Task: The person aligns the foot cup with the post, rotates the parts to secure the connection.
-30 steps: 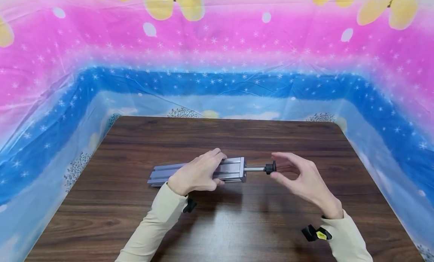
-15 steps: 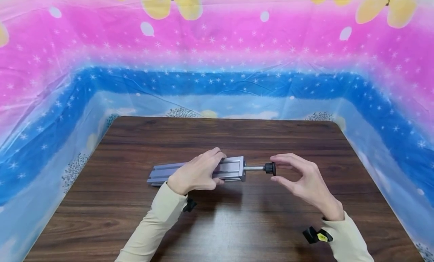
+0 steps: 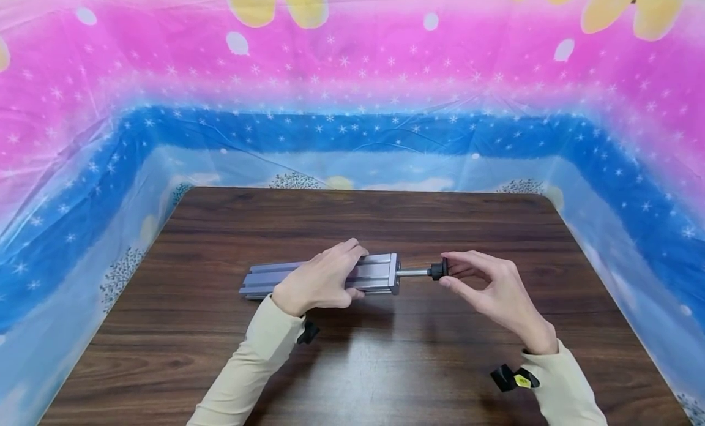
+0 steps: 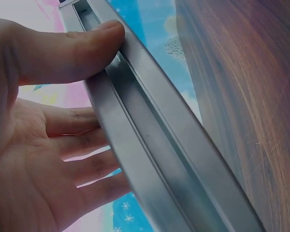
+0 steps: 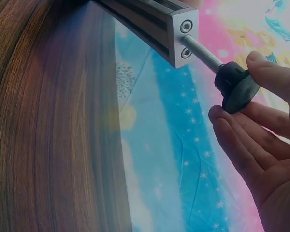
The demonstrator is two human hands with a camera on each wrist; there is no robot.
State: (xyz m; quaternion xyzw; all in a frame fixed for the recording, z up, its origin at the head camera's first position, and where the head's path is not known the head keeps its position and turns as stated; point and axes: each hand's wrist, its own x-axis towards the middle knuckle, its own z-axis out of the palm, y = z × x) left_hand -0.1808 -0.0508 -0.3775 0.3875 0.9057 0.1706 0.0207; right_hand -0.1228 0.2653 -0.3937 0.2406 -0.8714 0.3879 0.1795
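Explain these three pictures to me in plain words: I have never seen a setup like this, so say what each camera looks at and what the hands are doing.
No machine here: a person works with two bare hands and wears three cameras. The wide picture comes from the head and looks down on a dark wooden table ringed by a pink and blue starry cloth. The two close pictures come from cameras on each wrist.

On the table lies a grey aluminium bar with grooves along its length. The left hand grips it, thumb on one side and fingers curled round the other. A threaded metal rod sticks out of the bar's end and carries a black knob. The right hand holds that knob between thumb and fingers.
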